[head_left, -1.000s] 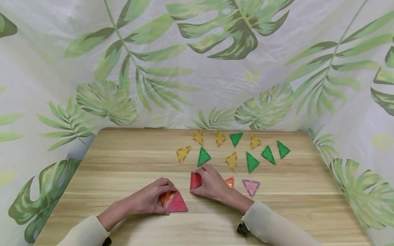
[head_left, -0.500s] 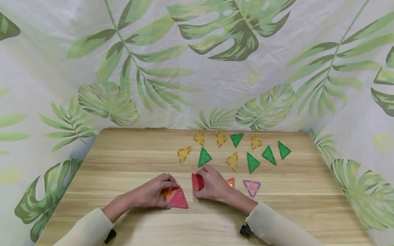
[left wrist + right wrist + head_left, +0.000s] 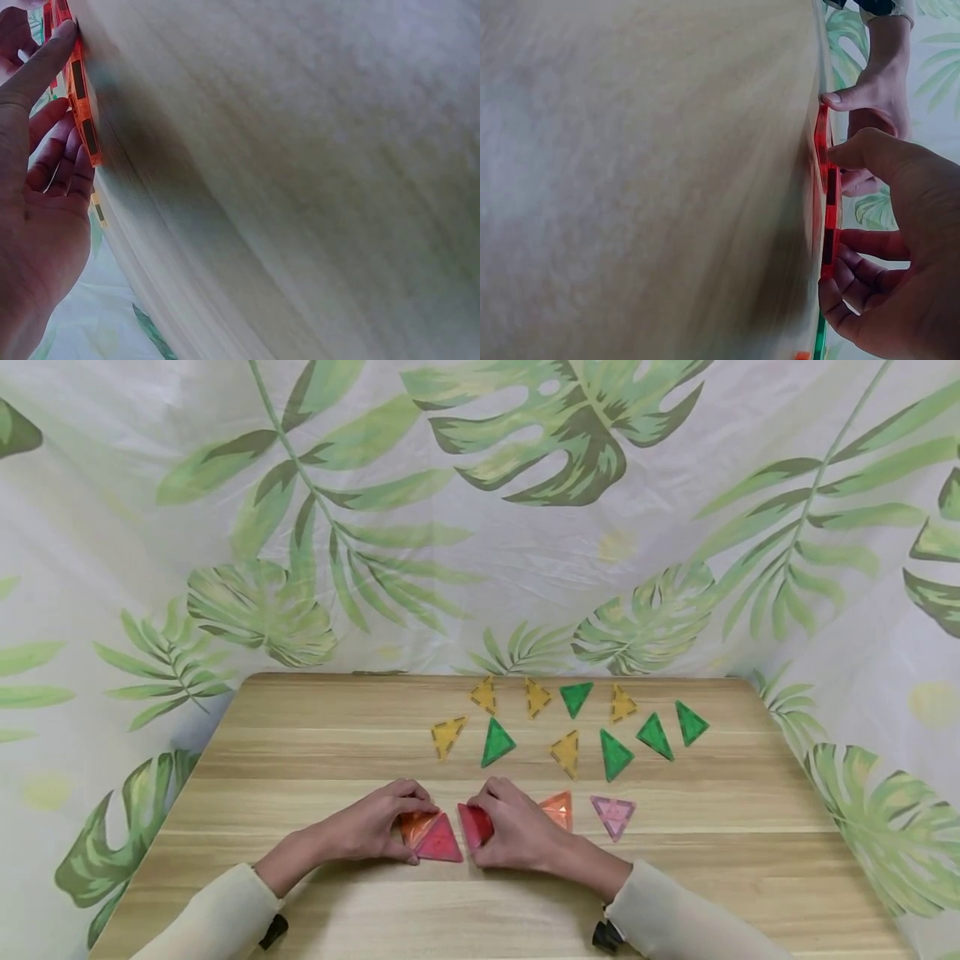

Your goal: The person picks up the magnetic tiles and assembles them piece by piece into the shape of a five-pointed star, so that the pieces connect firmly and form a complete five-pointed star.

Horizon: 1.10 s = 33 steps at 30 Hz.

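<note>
My left hand (image 3: pixel 367 827) pinches an orange triangular magnetic tile (image 3: pixel 416 827) between thumb and fingers; dark magnets show along the tile's edge (image 3: pixel 81 94) in the left wrist view. A pinkish-red triangular tile (image 3: pixel 441 842) lies against the orange one's right side. Just right of that pair, my right hand (image 3: pixel 517 828) grips a red tile (image 3: pixel 471 823), partly hidden by its fingers. From the right wrist view, this red tile (image 3: pixel 830 225) stands between thumb and fingertips, right at the other red tile (image 3: pixel 822 146).
Right of my right hand lie a loose orange triangle (image 3: pixel 558 810) and a pale pink triangle (image 3: pixel 614 817). Farther back, several green tiles (image 3: pixel 616 755) and yellow tiles (image 3: pixel 566 754) are scattered over the wooden table (image 3: pixel 315 718). A leaf-print cloth (image 3: pixel 525 568) hangs behind.
My right hand has brought the red tile nearer and down, close beside the left pair. My left hand has shifted slightly right and away with its tiles.
</note>
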Tool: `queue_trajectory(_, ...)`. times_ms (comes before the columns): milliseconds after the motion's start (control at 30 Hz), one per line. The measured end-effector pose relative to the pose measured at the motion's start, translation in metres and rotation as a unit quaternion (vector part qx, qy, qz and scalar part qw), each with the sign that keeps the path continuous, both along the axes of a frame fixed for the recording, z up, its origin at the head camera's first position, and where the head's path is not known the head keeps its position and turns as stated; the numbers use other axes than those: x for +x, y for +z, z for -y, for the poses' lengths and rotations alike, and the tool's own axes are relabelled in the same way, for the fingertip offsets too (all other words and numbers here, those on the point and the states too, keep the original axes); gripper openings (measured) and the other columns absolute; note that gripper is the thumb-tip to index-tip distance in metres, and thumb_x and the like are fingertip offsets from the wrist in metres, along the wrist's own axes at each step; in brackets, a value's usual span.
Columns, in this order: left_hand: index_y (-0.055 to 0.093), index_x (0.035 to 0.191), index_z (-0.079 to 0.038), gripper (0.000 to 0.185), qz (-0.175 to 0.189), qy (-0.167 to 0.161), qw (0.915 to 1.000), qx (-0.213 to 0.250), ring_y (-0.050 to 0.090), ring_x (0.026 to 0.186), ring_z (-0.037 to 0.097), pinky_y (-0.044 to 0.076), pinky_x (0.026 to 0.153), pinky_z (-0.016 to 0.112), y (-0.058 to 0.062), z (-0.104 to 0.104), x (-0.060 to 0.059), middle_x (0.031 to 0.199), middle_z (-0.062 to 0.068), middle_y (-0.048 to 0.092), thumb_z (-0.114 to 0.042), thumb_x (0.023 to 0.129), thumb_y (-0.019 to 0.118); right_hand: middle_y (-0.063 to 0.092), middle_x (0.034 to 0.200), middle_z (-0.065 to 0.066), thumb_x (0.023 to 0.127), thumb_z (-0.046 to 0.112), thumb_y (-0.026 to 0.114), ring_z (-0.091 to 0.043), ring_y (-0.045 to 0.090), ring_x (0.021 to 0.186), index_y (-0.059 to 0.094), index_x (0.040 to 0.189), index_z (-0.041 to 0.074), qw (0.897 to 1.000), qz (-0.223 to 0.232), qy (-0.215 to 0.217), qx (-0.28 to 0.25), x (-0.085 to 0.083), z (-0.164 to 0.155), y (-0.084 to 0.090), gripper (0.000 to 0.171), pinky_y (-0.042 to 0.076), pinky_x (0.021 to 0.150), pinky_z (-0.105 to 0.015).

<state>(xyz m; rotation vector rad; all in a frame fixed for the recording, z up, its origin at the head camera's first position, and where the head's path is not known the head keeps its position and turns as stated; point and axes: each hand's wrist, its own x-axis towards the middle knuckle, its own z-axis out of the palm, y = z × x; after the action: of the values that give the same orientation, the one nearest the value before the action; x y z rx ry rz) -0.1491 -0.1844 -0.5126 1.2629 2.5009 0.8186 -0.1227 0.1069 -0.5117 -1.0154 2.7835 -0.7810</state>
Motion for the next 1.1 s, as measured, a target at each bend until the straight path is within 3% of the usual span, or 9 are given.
queue_trajectory(367,0.074,0.129,-0.008,0.059,-0.028,-0.009,0.9995,0.011,0.059,0.116,0.015,0.057,0.097,0.036,-0.001,-0.001,-0.001,0.125,-0.001,0.063,-0.030,0.078,0.097,0.058,0.105,0.003,0.071,0.029,0.087,-0.008,0.049,0.094,0.074,0.123,0.005,1.000,-0.002,0.012,0.019,0.002,0.009,-0.004,0.059,0.045,0.075,-0.016)
queue_trajectory(600,0.074,0.129,-0.007,0.061,-0.036,-0.015,0.9992,0.004,0.059,0.120,0.018,0.056,0.101,0.040,0.001,-0.003,-0.002,0.127,-0.001,0.064,-0.029,0.077,0.097,0.059,0.112,0.002,0.078,0.038,0.089,-0.009,0.052,0.101,0.072,0.128,0.006,1.000,0.000,0.015,0.021,0.004,0.005,-0.002,0.062,0.050,0.084,-0.020)
queue_trajectory(967,0.072,0.133,-0.009,0.066,-0.022,-0.016,0.9994,-0.023,0.056,0.124,0.017,0.054,0.105,0.040,0.001,-0.009,-0.001,0.131,-0.002,0.062,-0.034,0.078,0.097,0.064,0.127,-0.001,0.080,0.036,0.092,-0.017,0.059,0.119,0.070,0.134,0.007,1.000,0.008,0.001,-0.022,-0.004,-0.034,0.009,0.065,0.053,0.103,-0.037)
queue_trajectory(1100,0.073,0.132,-0.009,0.064,-0.030,-0.021,0.9991,-0.022,0.056,0.124,0.017,0.054,0.105,0.040,0.001,-0.010,-0.001,0.131,-0.002,0.062,-0.032,0.078,0.097,0.064,0.129,-0.004,0.081,0.038,0.092,-0.019,0.059,0.119,0.070,0.133,0.007,1.000,-0.005,0.001,-0.026,-0.007,-0.058,0.010,0.065,0.054,0.100,-0.040)
